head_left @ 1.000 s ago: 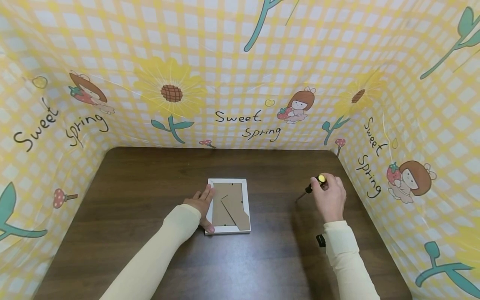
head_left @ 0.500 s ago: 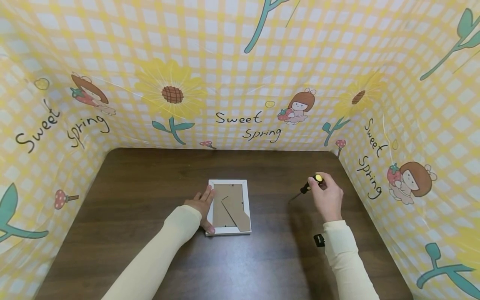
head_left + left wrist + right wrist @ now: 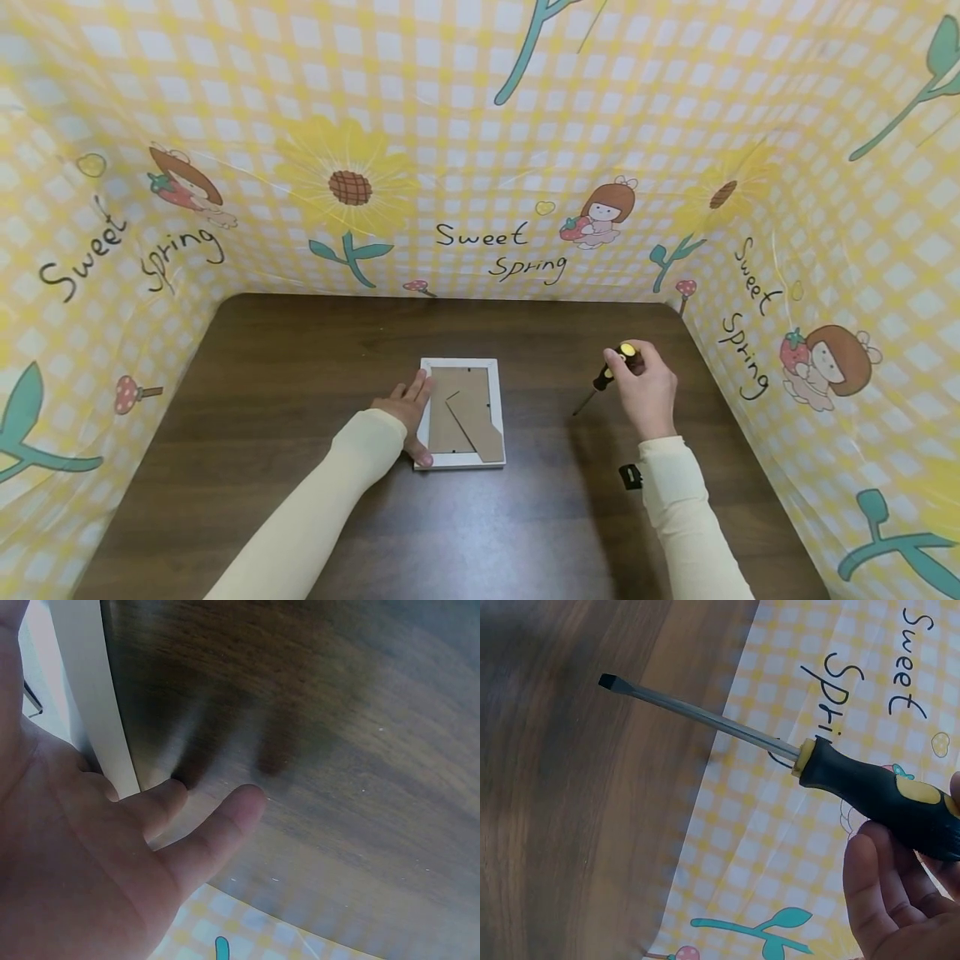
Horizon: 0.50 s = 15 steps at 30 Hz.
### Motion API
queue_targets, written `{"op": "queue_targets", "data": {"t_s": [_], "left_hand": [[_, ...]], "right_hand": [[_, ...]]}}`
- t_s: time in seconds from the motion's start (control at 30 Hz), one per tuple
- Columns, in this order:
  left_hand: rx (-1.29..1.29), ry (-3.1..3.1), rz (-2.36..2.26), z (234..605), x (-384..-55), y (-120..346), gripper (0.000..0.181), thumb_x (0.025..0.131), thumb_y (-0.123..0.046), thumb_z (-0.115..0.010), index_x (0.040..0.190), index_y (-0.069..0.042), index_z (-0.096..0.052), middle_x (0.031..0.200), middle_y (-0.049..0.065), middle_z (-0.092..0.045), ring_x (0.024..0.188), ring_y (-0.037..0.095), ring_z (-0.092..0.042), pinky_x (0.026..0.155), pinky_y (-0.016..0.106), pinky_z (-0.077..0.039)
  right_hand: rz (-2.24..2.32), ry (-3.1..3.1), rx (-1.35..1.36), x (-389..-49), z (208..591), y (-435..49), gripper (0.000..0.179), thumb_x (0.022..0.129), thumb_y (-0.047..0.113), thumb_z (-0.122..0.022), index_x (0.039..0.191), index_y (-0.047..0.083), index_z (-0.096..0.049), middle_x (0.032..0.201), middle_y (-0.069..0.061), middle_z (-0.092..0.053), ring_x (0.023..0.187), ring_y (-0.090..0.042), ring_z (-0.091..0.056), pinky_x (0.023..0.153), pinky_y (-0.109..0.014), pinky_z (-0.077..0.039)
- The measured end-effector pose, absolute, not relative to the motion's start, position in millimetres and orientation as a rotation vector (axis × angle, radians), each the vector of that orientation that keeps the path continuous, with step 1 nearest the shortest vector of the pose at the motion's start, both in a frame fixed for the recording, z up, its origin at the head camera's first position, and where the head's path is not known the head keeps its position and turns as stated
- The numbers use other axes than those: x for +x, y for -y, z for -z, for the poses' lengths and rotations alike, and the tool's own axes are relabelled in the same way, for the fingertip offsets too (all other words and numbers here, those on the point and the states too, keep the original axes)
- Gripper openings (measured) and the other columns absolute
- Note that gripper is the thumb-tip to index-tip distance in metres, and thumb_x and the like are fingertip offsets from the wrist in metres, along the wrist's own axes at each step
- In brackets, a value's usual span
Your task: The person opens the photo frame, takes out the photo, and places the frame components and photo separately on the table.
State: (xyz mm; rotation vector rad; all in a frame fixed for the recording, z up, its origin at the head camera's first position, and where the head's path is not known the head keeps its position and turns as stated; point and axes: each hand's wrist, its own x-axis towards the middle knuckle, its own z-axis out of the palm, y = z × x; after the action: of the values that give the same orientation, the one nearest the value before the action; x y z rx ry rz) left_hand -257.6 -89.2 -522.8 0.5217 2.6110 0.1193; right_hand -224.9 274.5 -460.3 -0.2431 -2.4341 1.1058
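Note:
A white picture frame [image 3: 500, 417] lies back side up on the table, its brown backing board [image 3: 459, 408] showing. My left hand [image 3: 402, 410] rests along the frame's left edge, fingers at the upper part and thumb on the lower left corner. In the left wrist view two fingers of that hand [image 3: 82, 847] stretch past the frame's white side over the wood. My right hand [image 3: 647, 390] holds a black and yellow flat-head screwdriver [image 3: 604, 377] by the handle, to the right of the frame. Its shaft slants down and left; its flat tip [image 3: 609, 681] shows in the right wrist view.
The dark wooden table [image 3: 315, 333] is enclosed at the back and sides by yellow checked cloth [image 3: 480, 167] with printed flowers and figures. A small black object [image 3: 630, 477] sits at the right wrist, by the sleeve.
My right hand has moved slightly left with the screwdriver, towards the frame. The left hand and the frame stay put, while the whole head view shifts a little.

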Motion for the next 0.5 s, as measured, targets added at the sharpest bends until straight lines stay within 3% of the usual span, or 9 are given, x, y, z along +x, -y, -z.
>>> {"op": "queue_targets", "data": {"t_s": [0.5], "left_hand": [[0.526,-2.626,-0.153,519.7,-253.9,90.5,0.136,0.060,-0.053,-0.094,0.160,-0.004,-0.017,0.167,0.017,-0.008,0.145,0.044,-0.027,0.097,0.063,-0.044]], "right_hand": [[-1.219,2.371,-0.222,-230.2,457.8,-258.6,0.039,0.096,0.047,-0.068,0.095,0.007,-0.067,0.082,-0.009,-0.061,0.074,-0.021,-0.052,0.066,-0.032,-0.041]]}}
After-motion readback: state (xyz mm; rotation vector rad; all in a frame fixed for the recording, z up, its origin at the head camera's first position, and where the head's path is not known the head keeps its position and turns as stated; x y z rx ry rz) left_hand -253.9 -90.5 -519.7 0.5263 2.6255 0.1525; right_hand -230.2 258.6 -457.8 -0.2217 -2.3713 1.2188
